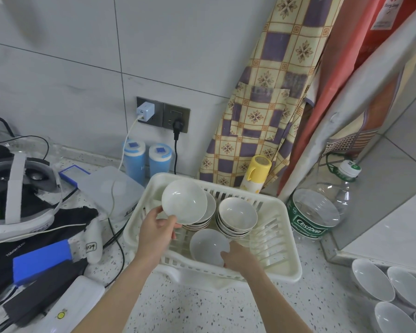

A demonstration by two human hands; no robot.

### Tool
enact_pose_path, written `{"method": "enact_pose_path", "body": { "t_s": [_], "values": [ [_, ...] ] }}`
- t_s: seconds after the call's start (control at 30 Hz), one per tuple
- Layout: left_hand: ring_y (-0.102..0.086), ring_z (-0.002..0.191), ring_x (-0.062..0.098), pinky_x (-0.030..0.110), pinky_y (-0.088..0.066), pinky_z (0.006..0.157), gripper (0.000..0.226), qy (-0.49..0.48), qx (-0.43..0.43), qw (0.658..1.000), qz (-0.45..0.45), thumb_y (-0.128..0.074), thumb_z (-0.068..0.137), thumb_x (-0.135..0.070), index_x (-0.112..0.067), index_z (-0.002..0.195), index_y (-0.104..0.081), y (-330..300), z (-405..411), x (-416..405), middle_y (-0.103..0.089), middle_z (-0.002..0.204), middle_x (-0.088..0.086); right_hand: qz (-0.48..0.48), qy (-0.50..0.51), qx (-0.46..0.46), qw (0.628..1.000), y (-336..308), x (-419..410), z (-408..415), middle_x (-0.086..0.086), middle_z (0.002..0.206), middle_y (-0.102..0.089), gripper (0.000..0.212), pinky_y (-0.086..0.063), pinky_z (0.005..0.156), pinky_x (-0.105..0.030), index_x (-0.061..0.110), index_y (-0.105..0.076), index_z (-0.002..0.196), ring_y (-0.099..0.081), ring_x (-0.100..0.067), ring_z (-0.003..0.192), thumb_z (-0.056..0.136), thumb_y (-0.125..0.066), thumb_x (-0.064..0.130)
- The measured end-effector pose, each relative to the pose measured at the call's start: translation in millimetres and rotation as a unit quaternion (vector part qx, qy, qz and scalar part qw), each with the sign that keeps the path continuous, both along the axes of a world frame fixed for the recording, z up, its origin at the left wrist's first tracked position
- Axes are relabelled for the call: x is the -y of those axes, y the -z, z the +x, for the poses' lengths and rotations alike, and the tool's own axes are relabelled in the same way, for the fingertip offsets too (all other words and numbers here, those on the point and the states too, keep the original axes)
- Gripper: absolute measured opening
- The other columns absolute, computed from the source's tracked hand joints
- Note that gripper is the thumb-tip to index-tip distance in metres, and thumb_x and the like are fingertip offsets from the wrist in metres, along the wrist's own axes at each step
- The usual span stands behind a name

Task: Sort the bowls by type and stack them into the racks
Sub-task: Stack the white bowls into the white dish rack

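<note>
A white slatted plastic dish rack (283, 239) is sitting on the speckled terrazzo counter (202, 306), and both hands are working inside it. The left hand (155, 233) is pinching the near rim of a shallow white ceramic bowl (184, 201) between thumb and fingers; its grip is closed on that rim and is holding the bowl tilted, its hollow facing the camera, just above a stack of similar shallow bowls (203, 218) in the rack's back left part. Beside that stack, toward the right, a stack of deeper white bowls with dark-patterned outsides (237, 217) is standing upright. The right hand (240, 260) is holding the near edge of a translucent frosted bowl (209, 246) in the front of the rack, fingers curled around its rim; whether the bowl is resting on the slats or is lifted off them cannot be told.

At the lower right, several white bowls (389, 292) are lying together beyond the counter edge. A large clear water bottle with a green label (322, 210) is lying on its side just right of the rack, and a yellow lidded cup (255, 174) is standing behind it. Two blue cylindrical containers (147, 159) are standing against the tiled wall under a socket panel (163, 115). A white and grey headset (17, 188) is lying at the left among cables.
</note>
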State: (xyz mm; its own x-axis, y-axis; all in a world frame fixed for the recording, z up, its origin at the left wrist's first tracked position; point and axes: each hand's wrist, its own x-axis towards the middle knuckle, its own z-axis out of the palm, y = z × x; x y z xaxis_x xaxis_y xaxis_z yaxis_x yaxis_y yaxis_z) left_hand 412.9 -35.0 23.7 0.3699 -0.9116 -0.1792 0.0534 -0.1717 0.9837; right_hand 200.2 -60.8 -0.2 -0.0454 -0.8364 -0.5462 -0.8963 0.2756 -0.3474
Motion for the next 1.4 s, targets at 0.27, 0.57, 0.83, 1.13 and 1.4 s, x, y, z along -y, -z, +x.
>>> {"method": "enact_pose_path", "body": {
  "t_s": [0.27,0.57,0.83,1.13,1.4],
  "values": [
    [-0.051,0.039,0.006,0.015,-0.042,0.04,0.028,0.03,0.011,0.999,0.019,-0.059,0.087,-0.014,-0.035,0.105,-0.054,-6.9,-0.3,-3.4,-0.077,0.072,-0.001,-0.06,0.095,0.059,0.992,-2.0,-3.4,-12.4,-0.003,0.076,-0.071,0.007,-0.042,0.065,-0.028,0.01,-0.062,0.07,-0.056,-0.02,0.068,0.071,-0.056,0.013],
    [-0.054,0.039,0.005,0.016,-0.042,0.041,0.03,0.096,0.033,0.995,0.022,-0.057,0.085,-0.006,-0.023,0.109,-0.064,-10.1,4.3,-9.8,-0.075,0.069,0.009,-0.081,0.048,-0.005,0.996,-1.1,-4.7,-10.3,-0.01,0.121,-0.065,0.04,-0.054,0.089,-0.041,0.008,-0.063,0.116,-0.064,-0.027,0.109,0.076,-0.06,0.009],
    [-0.05,0.04,0.011,0.021,-0.045,0.047,0.022,0.162,0.082,0.982,0.056,-0.054,0.088,-0.012,-0.026,0.102,-0.063,-13.7,5.9,-6.4,-0.076,0.069,0.006,-0.103,0.062,0.021,0.992,-4.0,-6.5,-11.7,-0.009,0.108,-0.068,0.03,-0.054,0.08,-0.034,0.009,-0.064,0.11,-0.065,-0.025,0.099,0.081,-0.06,0.018],
    [-0.054,0.049,0.014,0.027,-0.044,0.06,0.019,0.249,0.085,0.954,0.147,-0.056,0.087,-0.017,-0.018,0.103,-0.066,-15.7,8.3,7.2,-0.078,0.077,0.008,-0.222,0.105,0.234,0.941,-19.7,-24.6,-13.9,-0.005,0.076,-0.073,0.038,-0.043,0.065,-0.021,0.005,-0.068,0.089,-0.062,-0.016,0.074,0.1,-0.044,0.032],
    [-0.04,0.042,0.01,0.018,-0.034,0.045,0.023,0.355,0.099,0.914,0.168,-0.059,0.082,-0.02,-0.011,0.102,-0.066,-15.6,-2.3,17.8,-0.078,0.082,0.012,-0.186,0.116,0.316,0.923,-22.2,-27.3,-18.9,-0.014,0.063,-0.05,0.018,-0.028,0.055,-0.029,-0.001,-0.07,0.089,-0.035,-0.017,0.056,0.086,-0.053,0.007]
  ]
}}
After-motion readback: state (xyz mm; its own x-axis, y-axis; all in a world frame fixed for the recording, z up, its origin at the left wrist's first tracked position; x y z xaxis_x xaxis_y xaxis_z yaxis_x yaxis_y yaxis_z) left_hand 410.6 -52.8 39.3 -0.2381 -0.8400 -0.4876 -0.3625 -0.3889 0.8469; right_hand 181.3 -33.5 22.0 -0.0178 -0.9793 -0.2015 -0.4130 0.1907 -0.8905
